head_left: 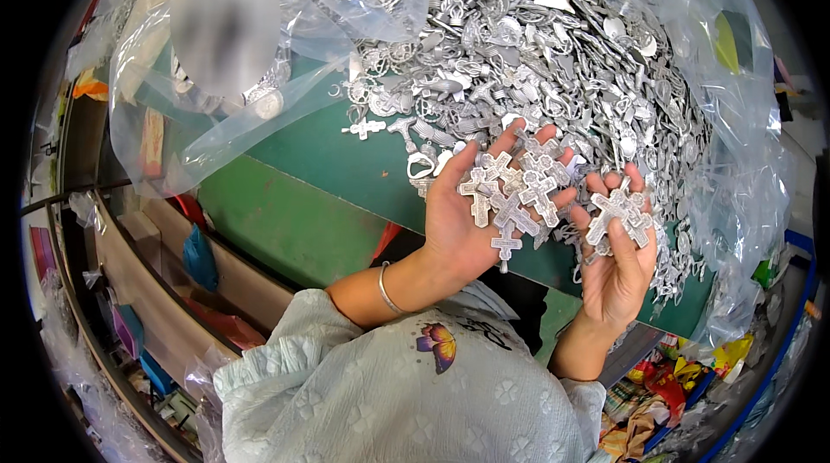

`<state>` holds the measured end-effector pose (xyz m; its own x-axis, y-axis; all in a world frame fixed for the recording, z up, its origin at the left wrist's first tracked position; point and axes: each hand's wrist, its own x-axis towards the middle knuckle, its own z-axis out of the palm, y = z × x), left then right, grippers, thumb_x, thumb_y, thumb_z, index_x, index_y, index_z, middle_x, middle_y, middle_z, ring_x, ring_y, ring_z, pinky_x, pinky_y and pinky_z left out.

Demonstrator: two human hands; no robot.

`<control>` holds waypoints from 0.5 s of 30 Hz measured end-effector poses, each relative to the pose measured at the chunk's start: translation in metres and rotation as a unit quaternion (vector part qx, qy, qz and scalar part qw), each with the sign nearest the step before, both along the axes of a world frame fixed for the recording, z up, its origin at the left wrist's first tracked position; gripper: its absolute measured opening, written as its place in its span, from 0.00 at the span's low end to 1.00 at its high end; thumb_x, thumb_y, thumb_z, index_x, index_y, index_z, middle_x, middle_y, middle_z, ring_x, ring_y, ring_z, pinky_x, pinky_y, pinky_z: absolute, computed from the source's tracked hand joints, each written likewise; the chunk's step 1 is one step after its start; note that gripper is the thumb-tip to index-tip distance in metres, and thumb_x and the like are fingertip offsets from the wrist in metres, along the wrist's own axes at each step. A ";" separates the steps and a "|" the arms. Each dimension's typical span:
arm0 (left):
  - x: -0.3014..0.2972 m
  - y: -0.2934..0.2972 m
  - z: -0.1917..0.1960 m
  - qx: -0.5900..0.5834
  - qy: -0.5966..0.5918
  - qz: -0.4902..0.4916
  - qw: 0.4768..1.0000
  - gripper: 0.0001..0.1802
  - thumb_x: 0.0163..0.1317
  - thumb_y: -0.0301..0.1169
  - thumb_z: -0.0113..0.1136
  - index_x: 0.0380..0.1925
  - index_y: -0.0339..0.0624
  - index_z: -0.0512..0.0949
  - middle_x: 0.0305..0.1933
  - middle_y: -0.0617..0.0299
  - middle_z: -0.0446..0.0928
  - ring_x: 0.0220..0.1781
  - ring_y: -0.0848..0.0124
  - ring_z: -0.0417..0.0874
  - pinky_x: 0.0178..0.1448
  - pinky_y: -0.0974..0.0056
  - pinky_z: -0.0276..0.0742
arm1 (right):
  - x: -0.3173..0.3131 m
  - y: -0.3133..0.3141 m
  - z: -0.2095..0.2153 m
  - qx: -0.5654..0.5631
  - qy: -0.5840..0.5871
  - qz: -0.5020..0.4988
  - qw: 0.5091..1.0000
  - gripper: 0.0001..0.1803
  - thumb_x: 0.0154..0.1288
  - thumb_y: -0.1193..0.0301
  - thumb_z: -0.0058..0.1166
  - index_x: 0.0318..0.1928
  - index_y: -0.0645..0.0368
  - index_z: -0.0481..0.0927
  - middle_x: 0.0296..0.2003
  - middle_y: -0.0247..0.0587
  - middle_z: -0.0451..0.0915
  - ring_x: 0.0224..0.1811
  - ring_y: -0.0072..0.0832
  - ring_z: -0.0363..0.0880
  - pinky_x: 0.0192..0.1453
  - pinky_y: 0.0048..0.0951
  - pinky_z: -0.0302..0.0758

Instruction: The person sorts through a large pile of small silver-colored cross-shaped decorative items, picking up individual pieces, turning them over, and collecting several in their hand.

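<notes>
My left hand point(452, 225) is turned palm up over the near edge of a heap of grey metal pieces. Several silver-grey cross pendants point(512, 214) lie spread across its palm and fingers, the lowest one hanging off the side of the palm. To its right, my right hand point(616, 281) pinches a small stack of cross pendants point(619, 219), thumb on top and fingertips behind. How many are stacked there I cannot tell. The heap of metal castings point(519, 57) rises just beyond both hands, and one loose cross point(363, 127) lies at its left edge.
Clear plastic sheeting point(735, 160) borders the heap at the right, and more plastic point(328, 13) lies at the far left. The green table point(285, 221) has an open drawer point(216, 264) at its left. Colourful packaging point(666, 394) sits low on the right.
</notes>
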<state>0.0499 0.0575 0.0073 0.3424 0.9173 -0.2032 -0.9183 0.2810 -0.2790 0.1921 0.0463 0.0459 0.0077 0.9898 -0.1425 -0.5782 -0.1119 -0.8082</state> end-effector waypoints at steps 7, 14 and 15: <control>-0.003 -0.002 0.003 0.012 0.027 -0.022 0.999 0.28 0.63 0.46 0.35 0.61 0.46 0.55 0.66 0.50 0.52 0.67 0.49 0.52 0.67 0.39 0.47 | 0.003 0.005 -0.013 0.045 -0.165 -0.065 0.983 0.22 0.54 0.82 0.54 0.50 0.68 0.66 0.33 0.40 0.73 0.23 0.20 0.71 0.14 0.13 0.61; -0.007 -0.004 0.006 0.029 0.031 -0.056 0.998 0.28 0.64 0.45 0.34 0.61 0.44 0.56 0.65 0.49 0.55 0.65 0.48 0.57 0.64 0.41 0.55 | -0.003 0.006 -0.003 -0.030 -0.239 -0.049 0.969 0.14 0.61 0.75 0.49 0.47 0.69 0.71 0.28 0.40 0.75 0.12 0.12 0.60 0.11 0.12 0.52; -0.009 -0.004 0.007 0.031 0.031 -0.061 0.997 0.28 0.65 0.45 0.33 0.61 0.42 0.56 0.64 0.49 0.56 0.64 0.49 0.59 0.63 0.42 0.57 | -0.004 0.005 0.004 -0.034 -0.253 -0.033 0.966 0.14 0.62 0.75 0.48 0.48 0.69 0.70 0.28 0.41 0.75 0.12 0.12 0.60 0.11 0.12 0.52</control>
